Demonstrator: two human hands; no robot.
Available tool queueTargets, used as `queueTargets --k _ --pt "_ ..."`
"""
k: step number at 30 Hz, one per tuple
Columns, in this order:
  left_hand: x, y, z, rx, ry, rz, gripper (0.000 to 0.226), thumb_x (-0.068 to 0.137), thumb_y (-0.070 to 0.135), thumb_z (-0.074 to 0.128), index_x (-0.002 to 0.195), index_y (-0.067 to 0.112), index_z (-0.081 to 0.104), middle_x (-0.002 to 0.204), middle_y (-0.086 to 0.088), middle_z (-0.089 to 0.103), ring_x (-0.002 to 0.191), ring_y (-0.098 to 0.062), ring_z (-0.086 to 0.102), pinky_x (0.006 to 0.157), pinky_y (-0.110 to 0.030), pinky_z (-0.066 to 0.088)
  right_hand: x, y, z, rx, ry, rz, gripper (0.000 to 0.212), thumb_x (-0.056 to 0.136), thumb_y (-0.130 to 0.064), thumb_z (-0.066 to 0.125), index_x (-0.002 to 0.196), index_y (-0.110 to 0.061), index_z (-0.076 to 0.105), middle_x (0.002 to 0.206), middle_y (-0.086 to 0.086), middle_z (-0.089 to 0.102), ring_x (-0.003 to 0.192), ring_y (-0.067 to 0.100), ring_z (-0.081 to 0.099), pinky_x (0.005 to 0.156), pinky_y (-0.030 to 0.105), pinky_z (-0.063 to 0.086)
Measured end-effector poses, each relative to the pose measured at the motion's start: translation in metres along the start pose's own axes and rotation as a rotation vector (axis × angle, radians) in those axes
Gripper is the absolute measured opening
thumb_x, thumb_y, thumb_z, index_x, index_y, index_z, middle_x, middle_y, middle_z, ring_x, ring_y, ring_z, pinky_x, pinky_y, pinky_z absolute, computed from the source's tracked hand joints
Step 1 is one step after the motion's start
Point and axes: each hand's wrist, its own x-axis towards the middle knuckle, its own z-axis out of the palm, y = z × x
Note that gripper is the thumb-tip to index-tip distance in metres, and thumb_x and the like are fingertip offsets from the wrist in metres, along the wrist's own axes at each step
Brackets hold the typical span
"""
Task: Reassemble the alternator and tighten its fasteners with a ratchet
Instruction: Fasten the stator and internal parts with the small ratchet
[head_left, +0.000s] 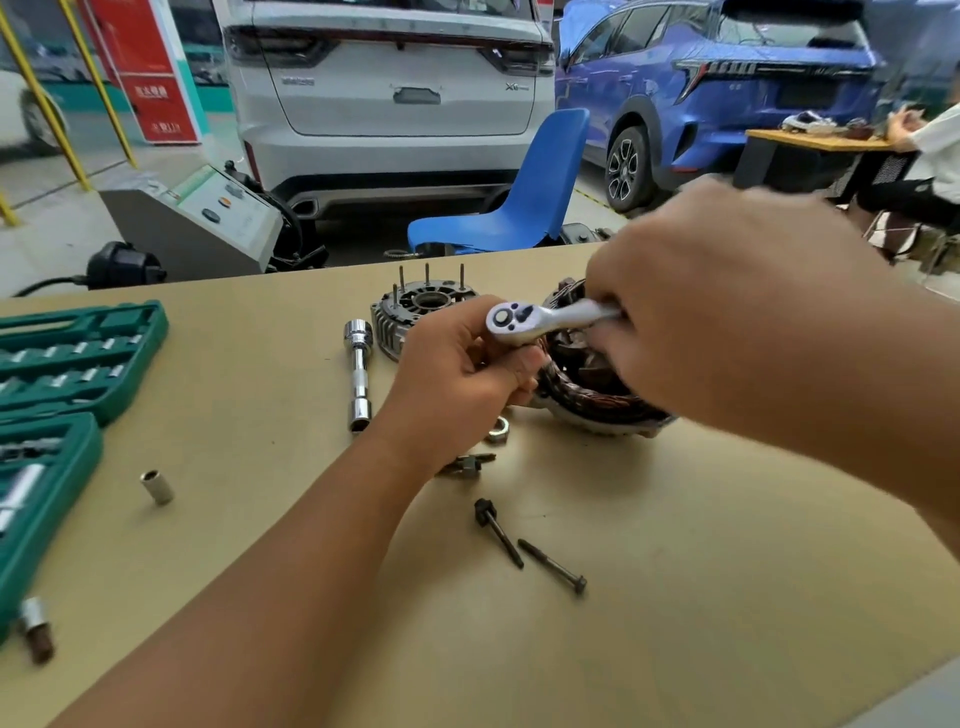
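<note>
**A:** Where do your hands stand?

**B:** Your right hand is wrapped round the handle of the ratchet, fingers curled on it. Your left hand is curled too, cupped just under the ratchet head; whether it pinches a socket there I cannot tell, since your own fingers hide it.

**A:** And how does the ratchet lie?

**B:** Its long axis runs roughly left to right across you, head toward your left hand, handle into your right. It is held above the table, not on any fastener.

**A:** Where's the alternator from there?

**B:** In two pieces. The stator half, with its copper windings, sits right behind and below your hands, touching or nearly touching your left fingers and partly under your right. The end housing with four studs standing up lies just beyond your left hand, apart from the stator half. Your left hand is the nearer one to it.

**A:** And the fasteners?

**B:** Two long bolts lie on the table nearer you, with a nut just beside your left wrist. My judgement: the halves must be joined before you tighten anything.
</note>
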Motion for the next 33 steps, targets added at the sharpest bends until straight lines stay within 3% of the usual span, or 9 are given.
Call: queueTargets --k 4,8,10,14,18,20,24,29,33 --pt "-0.001 0.000 0.004 0.108 0.071 0.035 0.041 0.085 -0.011 0.068 0.067 0.024 0.058 0.059 0.010 0.057 0.053 -0.004 0.051 0.053 -0.019 0.043 0.003 -0.014 0.014 0.051 -0.250 -0.082 0.025 0.084 -0.039 0.061 0.102 -0.021 0.059 0.092 0.004 0.053 0.077 0.030 0.061 0.072 0.040 0.051" --pt "0.000 0.001 -0.003 0.001 -0.002 -0.035 0.016 0.089 -0.006 0.072 0.084 0.009 0.068 0.072 -0.001 0.071 0.064 -0.016 0.071 0.060 -0.022 0.058 0.017 0.009 -0.005 -0.094 -0.021 -0.057 0.005 0.082 -0.026 0.061 0.085 -0.026 0.064 0.074 0.000 0.058 0.062 0.025 0.058 0.055 0.027 0.039" --pt "0.000 0.003 -0.004 0.008 0.000 -0.030 0.022 0.089 -0.006 0.073 0.082 0.015 0.068 0.071 0.003 0.071 0.063 -0.016 0.071 0.060 -0.022 0.057 0.020 0.005 -0.006 -0.118 -0.003 -0.068 0.009 0.079 -0.023 0.059 0.071 -0.021 0.056 0.066 0.003 0.055 0.057 0.028 0.056 0.057 0.034 0.046" --pt "0.000 0.003 -0.001 0.094 0.044 0.027 0.048 0.083 -0.009 0.070 0.065 0.034 0.059 0.059 0.012 0.060 0.052 -0.005 0.054 0.052 -0.015 0.043 0.022 -0.004 0.001 -0.061 -0.066 -0.140 0.012 0.068 -0.027 0.053 0.077 -0.019 0.053 0.065 0.002 0.052 0.048 0.026 0.053 0.052 0.036 0.049" --pt "0.002 0.000 -0.006 0.070 -0.026 0.001 0.021 0.087 -0.001 0.075 0.082 0.019 0.071 0.071 0.006 0.069 0.065 -0.014 0.070 0.061 -0.025 0.057 0.022 0.005 -0.007 -0.138 0.023 -0.095 0.004 0.068 -0.023 0.059 0.068 -0.023 0.054 0.057 -0.003 0.050 0.047 0.019 0.047 0.048 0.026 0.036" --pt "0.003 0.002 -0.005 0.071 -0.023 0.033 0.021 0.086 0.003 0.076 0.079 0.023 0.071 0.068 0.008 0.067 0.063 -0.010 0.066 0.061 -0.024 0.054 0.020 -0.003 -0.006 -0.202 -0.006 -0.092 0.016 0.071 -0.024 0.060 0.061 -0.021 0.048 0.053 -0.002 0.045 0.044 0.019 0.042 0.049 0.026 0.028" --pt "0.003 0.001 -0.003 0.084 -0.010 0.085 0.028 0.084 0.008 0.075 0.073 0.033 0.068 0.066 0.007 0.067 0.058 -0.010 0.059 0.054 -0.027 0.050 0.016 -0.013 0.002 -0.024 -0.146 -0.167 0.009 0.071 -0.032 0.053 0.074 -0.024 0.054 0.069 -0.002 0.051 0.051 0.023 0.056 0.062 0.038 0.050" --pt "0.005 -0.005 -0.010 0.004 -0.055 0.005 0.006 0.084 0.005 0.075 0.086 0.011 0.075 0.075 -0.002 0.072 0.069 -0.020 0.069 0.063 -0.032 0.059 0.020 0.000 -0.015 -0.135 0.010 -0.073 0.017 0.073 -0.022 0.061 0.064 -0.020 0.047 0.057 0.000 0.048 0.048 0.019 0.047 0.052 0.029 0.032" --pt "0.005 -0.007 -0.008 0.034 -0.035 0.050 0.005 0.081 0.000 0.071 0.080 0.004 0.073 0.071 -0.010 0.070 0.064 -0.032 0.064 0.056 -0.049 0.054 0.018 -0.017 -0.009 0.011 -0.226 -0.173 0.018 0.072 -0.036 0.060 0.083 -0.022 0.057 0.072 0.000 0.059 0.059 0.024 0.061 0.064 0.041 0.053"
